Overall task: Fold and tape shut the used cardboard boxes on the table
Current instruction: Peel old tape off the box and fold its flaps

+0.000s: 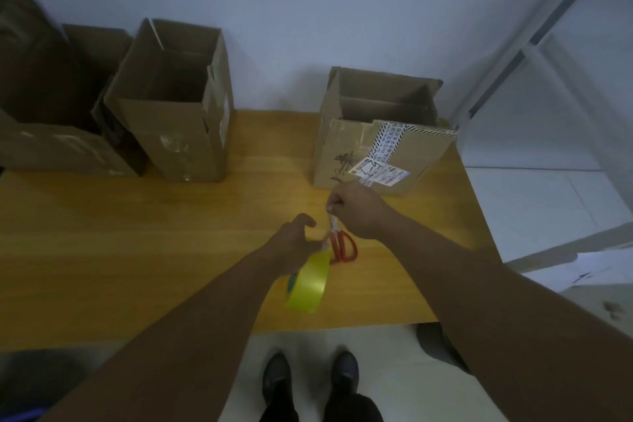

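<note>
Head view, dim light, some blur at the far left.

The yellow-brown wooden tabletop [137, 250] runs from the left edge of the view to its right edge, where it meets a white framed panel [548, 44]. Its far edge sits against a pale wall.

- The left hand [291, 243] grips a roll of yellow adhesive tape [308, 281] above the near edge, right of centre. The fingers curl over the roll's top.
- The right hand [356, 209] is closed in a loose fist with thumb and forefinger pressed together. It seems to pinch a strip drawn from the roll, but the strip is too faint to confirm.
- The red-handled scissors [342, 247] lie flat on the tabletop between the two hands, blades pointing toward the far edge.
- An open brown cardboard box with white printed labels [383, 147] stands at the far right corner, just beyond the right hand. Its flaps are up, and its right side is close to the right edge.
- A taller open brown cardboard box [171, 103] stands at the far edge, left of centre.
- Darker cardboard boxes [51, 96] stand at the far left corner, touching the taller one; details are unclear.

A gap of bare wood separates the labelled box from the taller box, and a wide band runs along the near edge left of the hands. Dark shoes [277, 377] stand on the pale floor below the near edge.
</note>
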